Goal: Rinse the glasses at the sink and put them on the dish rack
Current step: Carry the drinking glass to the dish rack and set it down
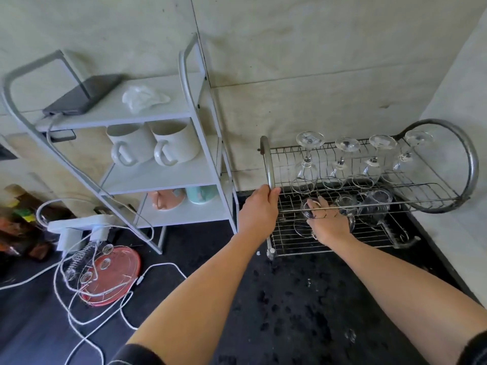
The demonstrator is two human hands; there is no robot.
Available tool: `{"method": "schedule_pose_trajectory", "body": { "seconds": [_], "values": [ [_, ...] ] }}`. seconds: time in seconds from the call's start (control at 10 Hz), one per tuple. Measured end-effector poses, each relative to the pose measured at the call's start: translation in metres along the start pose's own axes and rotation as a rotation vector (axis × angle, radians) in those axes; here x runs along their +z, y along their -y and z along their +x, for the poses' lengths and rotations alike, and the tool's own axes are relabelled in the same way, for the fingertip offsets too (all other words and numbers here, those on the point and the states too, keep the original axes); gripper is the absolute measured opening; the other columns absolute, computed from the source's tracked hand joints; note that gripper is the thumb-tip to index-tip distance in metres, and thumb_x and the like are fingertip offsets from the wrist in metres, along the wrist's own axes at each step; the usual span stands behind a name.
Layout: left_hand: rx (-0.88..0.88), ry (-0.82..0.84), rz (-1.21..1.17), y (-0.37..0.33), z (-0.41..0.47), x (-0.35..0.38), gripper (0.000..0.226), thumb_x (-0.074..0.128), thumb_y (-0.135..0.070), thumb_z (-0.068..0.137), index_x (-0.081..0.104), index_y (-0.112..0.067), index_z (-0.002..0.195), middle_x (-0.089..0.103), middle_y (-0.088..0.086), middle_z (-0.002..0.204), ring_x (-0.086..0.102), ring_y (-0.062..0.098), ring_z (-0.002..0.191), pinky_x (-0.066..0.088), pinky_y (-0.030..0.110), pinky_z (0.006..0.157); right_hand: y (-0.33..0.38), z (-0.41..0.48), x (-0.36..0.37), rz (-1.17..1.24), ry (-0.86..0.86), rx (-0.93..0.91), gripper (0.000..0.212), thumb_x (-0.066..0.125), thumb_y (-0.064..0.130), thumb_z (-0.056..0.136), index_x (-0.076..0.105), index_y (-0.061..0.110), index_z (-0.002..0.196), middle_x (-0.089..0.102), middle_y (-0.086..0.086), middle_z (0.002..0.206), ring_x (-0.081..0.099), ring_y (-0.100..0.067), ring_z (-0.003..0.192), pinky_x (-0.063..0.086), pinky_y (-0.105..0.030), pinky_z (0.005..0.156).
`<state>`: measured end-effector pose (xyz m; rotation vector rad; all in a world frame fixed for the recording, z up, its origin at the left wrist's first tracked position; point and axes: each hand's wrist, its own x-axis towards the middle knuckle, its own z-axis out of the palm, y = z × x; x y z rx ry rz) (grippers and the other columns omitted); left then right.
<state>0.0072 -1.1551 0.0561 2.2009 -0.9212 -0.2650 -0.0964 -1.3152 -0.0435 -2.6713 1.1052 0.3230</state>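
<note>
left hand point(259, 206): arm stretched forward, fingers wrapped round dish rack point(268, 164) end hoop | right hand point(328, 219): reaching into lower tier, fingers curled round upturned glass point(307, 209)

Black counter point(290, 299) carries dish rack point(290, 245), white shelf unit point(163, 177), red tray point(123, 262) and cables point(163, 264)

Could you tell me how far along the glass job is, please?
Done: four stemmed glasses stand inverted on the dish rack's upper tier, more glassware below. In hand: the right hand holds a glass at the lower tier; the left hand grips the rack's hoop. Left: no sink in view, so unknown.
</note>
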Motion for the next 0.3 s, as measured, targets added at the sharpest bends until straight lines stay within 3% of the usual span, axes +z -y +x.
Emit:
{"method": "schedule_pose_trajectory", "body": {
  "seconds": [0.1, 0.2, 0.3],
  "values": [
    [-0.008, 0.031, 0.001, -0.001, 0.0, -0.004, 0.036, 0.03, -0.046, 0.101, 0.043, -0.017, 0.083, 0.054, 0.0, 0.076, 0.054, 0.026, 0.074, 0.045, 0.037, 0.064, 0.006, 0.001, 0.001, 0.041, 0.052, 0.029, 0.06, 0.028, 0.02, 0.105, 0.0, 0.036, 0.155, -0.014, 0.002, 0.163, -0.001, -0.024, 0.151, 0.02, -0.034, 0.118],
    [0.006, 0.043, 0.022, -0.002, 0.002, -0.005, 0.038, 0.029, -0.047, 0.101, 0.045, -0.016, 0.086, 0.057, 0.003, 0.079, 0.057, 0.028, 0.077, 0.049, 0.04, 0.069, 0.009, 0.002, -0.005, 0.011, 0.058, 0.085, 0.061, 0.029, 0.021, 0.104, -0.001, 0.037, 0.155, -0.014, 0.002, 0.163, -0.001, -0.025, 0.151, 0.022, -0.037, 0.116],
    [0.002, 0.05, 0.04, 0.0, 0.004, -0.003, 0.041, 0.027, -0.049, 0.101, 0.048, -0.015, 0.09, 0.061, 0.005, 0.081, 0.058, 0.028, 0.078, 0.05, 0.041, 0.07, 0.014, -0.018, -0.007, -0.018, -0.036, 0.09, 0.061, 0.036, 0.029, 0.103, 0.007, 0.03, 0.156, -0.005, -0.003, 0.164, 0.007, -0.029, 0.15, 0.039, -0.04, 0.106]
  ]
}}
